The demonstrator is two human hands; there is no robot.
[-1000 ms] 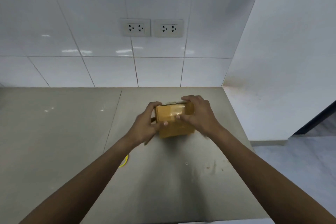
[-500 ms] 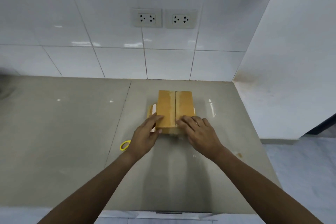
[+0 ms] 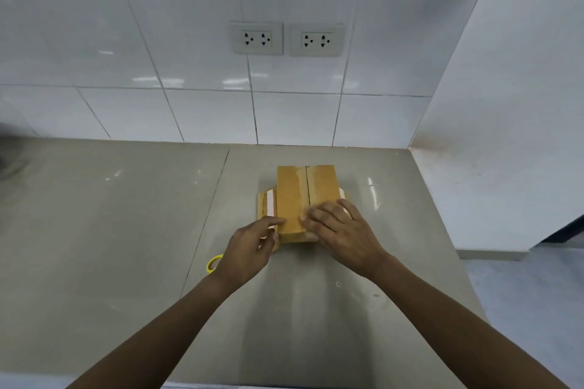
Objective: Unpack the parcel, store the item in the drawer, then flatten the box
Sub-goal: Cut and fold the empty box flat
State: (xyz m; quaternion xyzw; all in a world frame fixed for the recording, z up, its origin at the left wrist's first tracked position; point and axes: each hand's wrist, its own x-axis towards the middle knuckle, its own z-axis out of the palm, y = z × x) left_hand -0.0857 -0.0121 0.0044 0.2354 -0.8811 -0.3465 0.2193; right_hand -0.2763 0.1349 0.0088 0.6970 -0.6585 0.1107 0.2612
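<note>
A brown cardboard box (image 3: 300, 193) lies pressed flat on the grey counter (image 3: 126, 230), its two top flaps meeting along a middle seam and pale tape strips showing at both sides. My left hand (image 3: 249, 246) rests at the box's near left corner, fingers on its edge. My right hand (image 3: 341, 230) lies palm down with spread fingers on the near right part of the box. No unpacked item and no drawer are in view.
A yellow ring-shaped handle (image 3: 213, 263) peeks out from under my left wrist. Two wall sockets (image 3: 286, 39) sit on the white tiled wall behind. A white side wall (image 3: 505, 136) bounds the counter on the right, where the floor drops away.
One second ago both hands held the box upright; now it lies flat on the counter with my hands pressing on its near end. The view has tilted down slightly.
</note>
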